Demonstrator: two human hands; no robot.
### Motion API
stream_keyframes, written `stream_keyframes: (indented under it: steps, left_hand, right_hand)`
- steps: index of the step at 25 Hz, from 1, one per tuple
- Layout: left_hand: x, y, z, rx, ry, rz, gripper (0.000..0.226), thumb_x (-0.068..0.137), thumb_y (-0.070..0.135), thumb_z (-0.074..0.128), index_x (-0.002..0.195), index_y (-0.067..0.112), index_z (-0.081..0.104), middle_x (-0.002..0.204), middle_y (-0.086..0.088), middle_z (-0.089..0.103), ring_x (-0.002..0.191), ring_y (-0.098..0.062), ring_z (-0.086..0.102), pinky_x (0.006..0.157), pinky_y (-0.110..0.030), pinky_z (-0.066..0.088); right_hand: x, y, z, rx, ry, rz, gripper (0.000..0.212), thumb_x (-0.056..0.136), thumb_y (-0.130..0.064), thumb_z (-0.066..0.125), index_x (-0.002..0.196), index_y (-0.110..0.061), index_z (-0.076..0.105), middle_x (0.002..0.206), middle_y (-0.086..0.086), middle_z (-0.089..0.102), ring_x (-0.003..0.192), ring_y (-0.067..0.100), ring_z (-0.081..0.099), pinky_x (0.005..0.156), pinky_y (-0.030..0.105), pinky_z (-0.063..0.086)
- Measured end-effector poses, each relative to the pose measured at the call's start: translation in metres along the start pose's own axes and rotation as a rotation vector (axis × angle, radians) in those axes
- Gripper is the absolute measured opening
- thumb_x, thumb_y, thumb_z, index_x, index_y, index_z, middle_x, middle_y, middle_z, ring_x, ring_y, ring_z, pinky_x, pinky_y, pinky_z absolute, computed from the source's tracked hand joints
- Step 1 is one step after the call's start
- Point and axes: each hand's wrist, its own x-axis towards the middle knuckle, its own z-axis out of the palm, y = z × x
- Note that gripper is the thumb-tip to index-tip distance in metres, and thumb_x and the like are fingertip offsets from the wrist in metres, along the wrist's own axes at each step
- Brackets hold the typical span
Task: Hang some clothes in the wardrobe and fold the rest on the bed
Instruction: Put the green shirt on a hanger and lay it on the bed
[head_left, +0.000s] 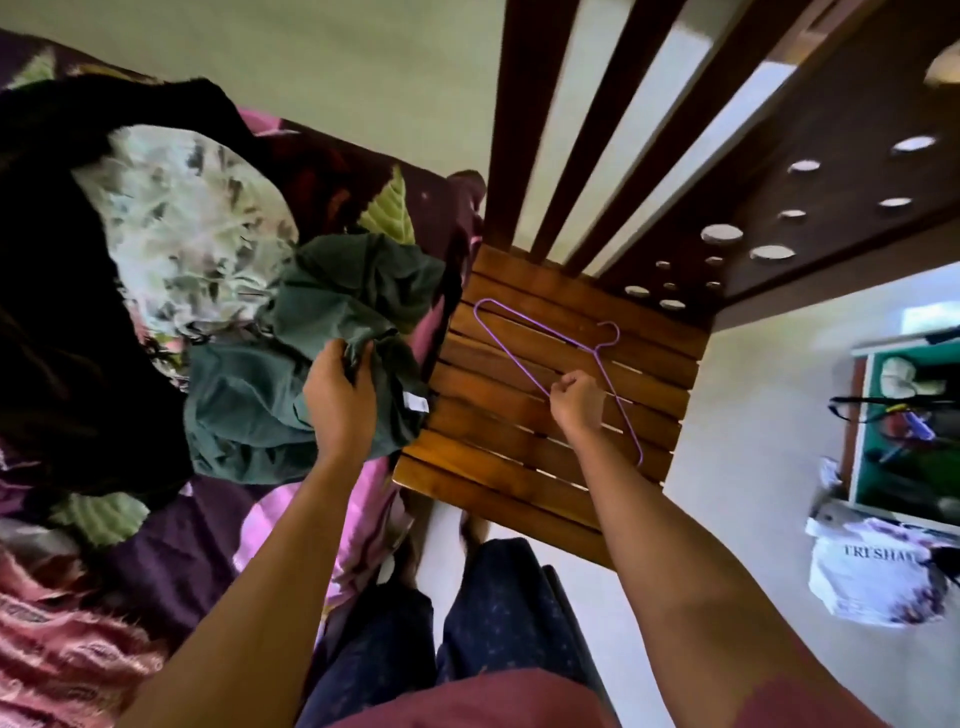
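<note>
Chair seat (519, 467): hanger (543, 323) in right grip (576, 402); green garment (249, 405) in left grip (340, 387).

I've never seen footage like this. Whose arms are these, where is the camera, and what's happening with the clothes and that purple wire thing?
There is no machine here. These are a person's two bare arms, filmed by one wide-angle camera worn on their head and looking down, which is why the room looks bent.

The left hand grips a crumpled green garment lying on the bed, next to a black garment and a pale floral one.

The right hand pinches a purple wire hanger over the seat of a slatted wooden chair. I cannot tell whether the hanger rests on the seat or is lifted.

The job is to hang some clothes and fold the rest, so the green piece probably goes on the hanger next.
</note>
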Motion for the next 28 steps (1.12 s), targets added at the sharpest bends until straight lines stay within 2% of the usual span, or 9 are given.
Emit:
stream_keyframes:
  steps: [5,9,11,14,17,20,23,26,28]
  left_hand:
    - [0.001,-0.008,0.031,0.027,0.002,0.053,0.022,0.095,0.015,0.054,0.076,0.006,0.045,0.077,-0.02,0.053,0.071,-0.025,0.045,0.062,-0.028,0.026]
    - [-0.001,-0.012,0.042,0.034,-0.001,0.079,0.027,0.094,0.014,0.054,0.073,0.009,0.039,0.069,-0.01,0.044,0.067,-0.021,0.038,0.059,-0.025,0.02]
    - [-0.003,-0.013,0.043,0.039,-0.003,0.077,0.028,0.094,0.014,0.054,0.072,0.008,0.037,0.067,-0.005,0.04,0.066,-0.021,0.037,0.058,-0.025,0.018]
    - [-0.004,-0.017,0.042,0.041,-0.009,0.079,0.029,0.094,0.015,0.054,0.071,0.008,0.038,0.063,0.0,0.037,0.065,-0.022,0.037,0.057,-0.025,0.018]
    - [-0.004,-0.023,0.04,0.032,-0.014,0.069,0.029,0.094,0.018,0.056,0.071,0.004,0.043,0.065,-0.008,0.043,0.064,-0.027,0.041,0.058,-0.027,0.022]
    - [-0.003,-0.03,0.035,0.03,-0.021,0.07,0.031,0.092,0.024,0.059,0.077,-0.003,0.052,0.072,-0.018,0.053,0.069,-0.034,0.049,0.062,-0.035,0.035]
    - [-0.003,-0.03,0.024,0.028,0.009,0.078,0.037,0.085,0.037,0.066,0.077,0.003,0.055,0.073,-0.013,0.058,0.07,-0.027,0.053,0.065,-0.039,0.041]
    - [-0.001,-0.027,0.008,0.036,0.103,0.044,0.044,0.079,0.047,0.069,0.066,0.01,0.049,0.064,-0.005,0.053,0.063,-0.022,0.05,0.06,-0.036,0.039]
    - [0.003,-0.027,-0.005,0.041,0.156,0.013,0.045,0.081,0.043,0.067,0.066,0.005,0.049,0.065,-0.011,0.054,0.065,-0.028,0.051,0.061,-0.04,0.041]
  right_hand:
    - [0.038,0.025,0.013,-0.117,0.071,0.017,0.057,0.092,-0.009,0.056,0.143,-0.005,0.033,0.147,0.021,0.031,0.129,0.034,0.042,0.1,0.038,0.042]
    - [0.051,0.045,0.024,-0.258,0.027,0.053,0.071,0.093,-0.015,0.057,0.15,-0.008,0.016,0.157,0.018,0.012,0.143,0.034,0.018,0.113,0.046,0.029]
    - [0.05,0.048,0.028,-0.3,0.034,0.037,0.069,0.092,-0.013,0.059,0.149,-0.008,0.019,0.155,0.018,0.018,0.141,0.035,0.022,0.11,0.047,0.033]
    - [0.045,0.051,0.035,-0.289,0.102,-0.004,0.056,0.09,-0.004,0.056,0.14,-0.01,0.032,0.143,0.018,0.037,0.128,0.036,0.04,0.098,0.047,0.041]
    - [0.036,0.056,0.046,-0.211,0.041,-0.001,0.046,0.089,0.0,0.05,0.133,-0.006,0.038,0.127,0.021,0.052,0.116,0.038,0.052,0.092,0.047,0.045]
    - [0.024,0.052,0.051,-0.155,0.005,-0.029,0.044,0.086,0.002,0.053,0.128,-0.004,0.043,0.127,0.022,0.049,0.11,0.04,0.054,0.089,0.04,0.044]
    - [0.006,0.036,0.046,0.076,0.063,-0.121,0.043,0.085,0.008,0.049,0.126,-0.004,0.049,0.126,0.02,0.047,0.102,0.037,0.057,0.075,0.029,0.041]
    - [-0.018,0.012,0.043,0.257,0.133,-0.289,0.036,0.094,-0.019,0.055,0.128,-0.008,0.053,0.108,0.014,0.063,0.094,0.031,0.063,0.066,0.033,0.047]
    - [-0.035,-0.009,0.038,0.213,0.177,-0.353,0.042,0.095,-0.039,0.052,0.132,-0.017,0.055,0.109,0.008,0.069,0.092,0.024,0.066,0.064,0.03,0.049]
